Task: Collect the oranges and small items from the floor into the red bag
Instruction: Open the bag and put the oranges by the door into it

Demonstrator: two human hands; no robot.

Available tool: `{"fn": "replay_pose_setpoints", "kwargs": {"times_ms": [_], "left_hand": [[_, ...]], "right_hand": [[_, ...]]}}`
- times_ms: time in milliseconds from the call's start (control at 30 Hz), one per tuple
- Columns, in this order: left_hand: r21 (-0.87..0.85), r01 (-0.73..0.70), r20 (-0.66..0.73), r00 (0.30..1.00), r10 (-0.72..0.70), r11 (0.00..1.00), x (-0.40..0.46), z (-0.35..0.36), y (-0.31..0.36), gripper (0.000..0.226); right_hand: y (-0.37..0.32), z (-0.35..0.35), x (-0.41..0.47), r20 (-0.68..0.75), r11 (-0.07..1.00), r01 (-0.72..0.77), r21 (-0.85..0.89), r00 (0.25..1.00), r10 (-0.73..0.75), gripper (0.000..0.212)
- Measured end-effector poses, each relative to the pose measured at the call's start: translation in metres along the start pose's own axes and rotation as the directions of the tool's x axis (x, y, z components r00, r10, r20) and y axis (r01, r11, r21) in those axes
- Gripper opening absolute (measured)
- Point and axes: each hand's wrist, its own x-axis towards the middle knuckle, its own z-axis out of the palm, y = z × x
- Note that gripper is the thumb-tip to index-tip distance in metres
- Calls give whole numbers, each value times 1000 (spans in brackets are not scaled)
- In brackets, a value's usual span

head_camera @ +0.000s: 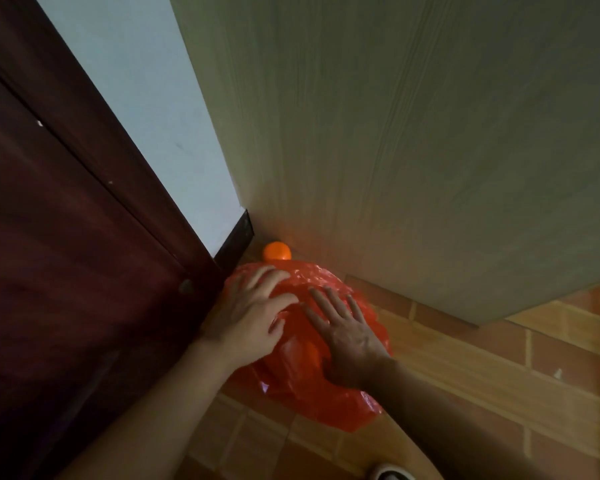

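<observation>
At the bottom edge, nearest the camera, the toe of a white shoe (392,474) shows on the orange-brown tiled floor (499,368), partly cut off by the frame. Above it two bare forearms reach forward and down toward the corner of the room. The right hand (347,336) lies palm-down on the red bag (305,386), its fingers spread and nearly straight, flat against the plastic rather than closed around any of it. The left hand (253,318) rests on the bag's left upper part, also palm-down, fingers loosely splayed and a little curved over the bulge, the thumb pointing toward the right hand; it grips nothing that can be made out. The bag is a crumpled, shiny plastic heap on the floor, and a rounded orange shape shows faintly through the film between the two wrists, though what it is cannot be told for certain. Just beyond the bag's far edge, one orange (277,251) sits on the floor, tucked into the corner. To its left rises a dark reddish wooden door (66,237) and a strip of pale wall (146,98) with a dark skirting; to its right stands a greenish wood-grain panel (413,133).
</observation>
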Motion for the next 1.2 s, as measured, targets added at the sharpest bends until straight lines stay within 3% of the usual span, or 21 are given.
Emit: {"fn": "replay_pose_setpoints", "kwargs": {"times_ms": [133,333,600,667,733,833,900,967,1033,1100,1200], "left_hand": [[45,203,299,931,-207,978,2,42,1,76],[-70,601,348,763,-545,796,-20,88,-18,72],[-87,794,348,590,-728,602,-8,98,-1,80],[-70,803,363,573,-735,592,-6,97,4,80],[-25,770,374,598,-709,637,-9,99,5,80],[96,670,401,651,-645,736,-15,100,5,76],[166,598,410,682,-606,784,-16,100,7,74],[197,549,432,695,-575,812,-16,100,10,77],[215,495,472,702,-534,842,-20,104,11,87],[241,427,494,719,-489,872,-25,105,11,93],[284,345,533,719,-447,894,-32,101,8,99]], "right_hand": [[-1,16,-10,12,1000,17,2,1000,-17,125],[3,40,-28,80,997,-57,56,995,53,108],[30,69,-47,177,977,-186,105,970,166,75],[35,68,-49,219,959,-239,149,954,204,78],[35,59,-52,212,924,-295,244,946,246,85],[32,32,-57,-112,897,-220,383,953,282,85],[24,13,-53,-335,908,-113,404,905,262,80],[9,-5,-37,-425,940,-25,341,888,178,85],[-5,-12,-10,-383,979,40,201,923,40,93],[-11,-2,17,-227,996,78,39,972,-67,100],[2,31,33,4,987,95,-129,995,-95,98]]}}
